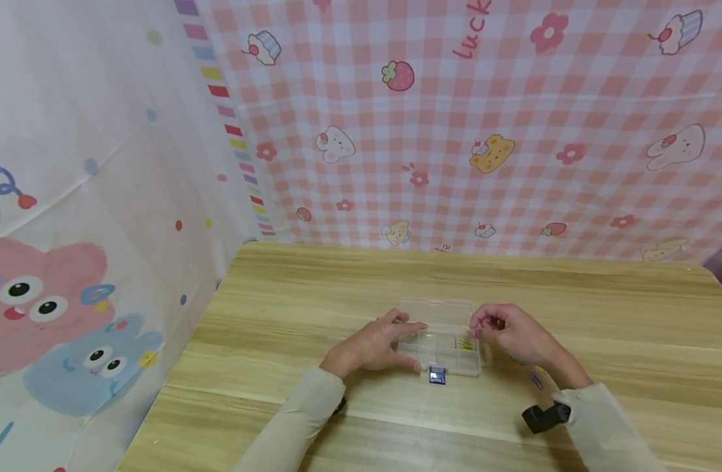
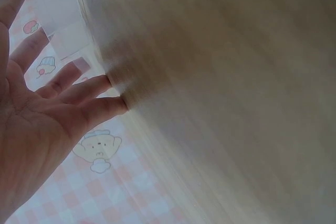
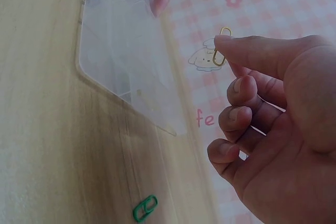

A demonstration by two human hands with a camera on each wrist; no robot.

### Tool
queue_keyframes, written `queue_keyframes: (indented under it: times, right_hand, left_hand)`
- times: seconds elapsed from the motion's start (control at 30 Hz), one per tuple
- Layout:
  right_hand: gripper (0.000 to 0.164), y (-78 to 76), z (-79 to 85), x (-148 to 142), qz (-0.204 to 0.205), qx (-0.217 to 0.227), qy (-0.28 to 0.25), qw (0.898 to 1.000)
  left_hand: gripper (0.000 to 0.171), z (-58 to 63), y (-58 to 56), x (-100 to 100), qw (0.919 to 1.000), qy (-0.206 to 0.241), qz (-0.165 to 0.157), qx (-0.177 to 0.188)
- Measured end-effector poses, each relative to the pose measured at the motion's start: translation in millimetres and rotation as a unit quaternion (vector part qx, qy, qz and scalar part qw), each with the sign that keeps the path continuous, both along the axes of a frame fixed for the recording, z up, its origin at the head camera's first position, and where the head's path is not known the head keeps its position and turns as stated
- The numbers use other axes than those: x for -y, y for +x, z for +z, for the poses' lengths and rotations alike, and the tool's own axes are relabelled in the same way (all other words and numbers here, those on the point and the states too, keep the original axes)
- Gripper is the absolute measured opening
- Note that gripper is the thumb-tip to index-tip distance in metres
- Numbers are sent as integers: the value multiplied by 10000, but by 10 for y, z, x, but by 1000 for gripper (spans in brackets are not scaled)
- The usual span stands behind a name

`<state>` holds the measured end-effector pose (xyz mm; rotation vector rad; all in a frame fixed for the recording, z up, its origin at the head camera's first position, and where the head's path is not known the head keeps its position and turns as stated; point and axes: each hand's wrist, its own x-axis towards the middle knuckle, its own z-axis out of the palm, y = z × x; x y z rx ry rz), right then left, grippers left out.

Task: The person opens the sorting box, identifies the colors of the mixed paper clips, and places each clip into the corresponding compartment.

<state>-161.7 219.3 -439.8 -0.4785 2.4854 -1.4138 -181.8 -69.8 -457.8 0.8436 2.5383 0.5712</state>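
A clear plastic divided box (image 1: 449,368) stands on the table with its lid (image 1: 434,308) raised at the back. Several yellow paper clips (image 1: 466,343) lie in a right-hand compartment. My left hand (image 1: 369,344) rests at the box's left side, thumb near the front edge and fingers reaching over the compartments. Thumb and index finger of my right hand (image 3: 283,98) pinch a yellow paper clip (image 3: 216,60) just right of the box; the other fingers are curled. A blue clasp-like piece (image 1: 437,376) sits at the box's front edge.
On the wooden table (image 1: 314,282), a blue paper clip (image 1: 535,381) lies below the right forearm. A green paper clip (image 3: 145,208) lies to the right of the box. A pink checked cloth (image 1: 361,105) hangs behind the table, and a white printed cloth (image 1: 125,216) hangs at the left.
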Motion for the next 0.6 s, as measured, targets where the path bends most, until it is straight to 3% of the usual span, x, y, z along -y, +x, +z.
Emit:
queue_keyframes:
  times: [0.23,0.6]
  right_hand:
    - [4,-2,-26,-12,-11,89,-21,10000]
    - [6,84,2,-161,-358,68,294,9989]
  left_hand:
    - [75,2,-3,-4,10000,-3,-14,-22]
    - [76,23,8,1,10000,5,-32,3]
